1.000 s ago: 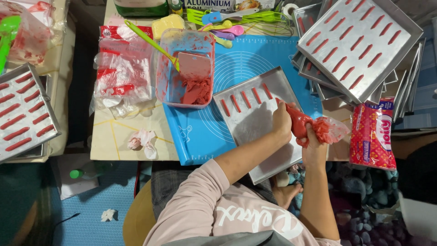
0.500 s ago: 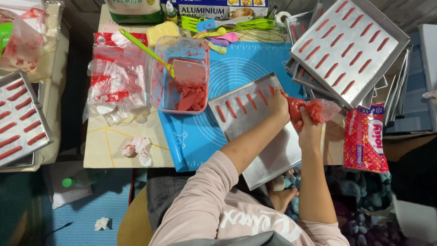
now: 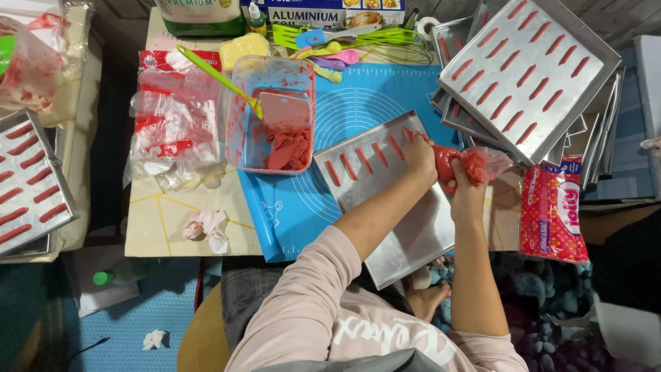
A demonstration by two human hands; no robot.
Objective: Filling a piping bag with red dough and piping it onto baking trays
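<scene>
side tray (image 3: 31,182): far left, on a separate surface; rows of red piped strips on it; well apart from both hands
plastic bags (image 3: 172,127): clear with red print, heaped at the table's left part, just beside the tub
tub (image 3: 272,114): clear plastic, smeared red inside; a lump of red paste at its near end; a green-handled spatula (image 3: 265,103) rests in it
blue mat (image 3: 344,110): under the tub and the working tray
working tray (image 3: 392,193): metal, tilted on the mat, near corner overhanging the table edge toward the lap; five red strips along its far edge, the rest bare
left hand (image 3: 420,155): closed around the front of the piping bag, fingers curled over the tray's far right corner, seemingly steadying the tip; tip itself hidden under the hand
piping bag (image 3: 465,165): clear plastic filled with red paste; held between both hands just above the tray's right edge, next to the last strip laid
right hand (image 3: 468,196): gripping the bag's rear from below, squeezing hold
how to do it well (judgement): press from the rear hand evenly, let the front hand only guide; keep strip length and gap matched to the neighbours; keep the tray from sliding off the edge
filled trays (image 3: 530,69): stacked at right, top one full of red strips
red packet (image 3: 554,210): printed wrapper, just right of the right forearm
</scene>
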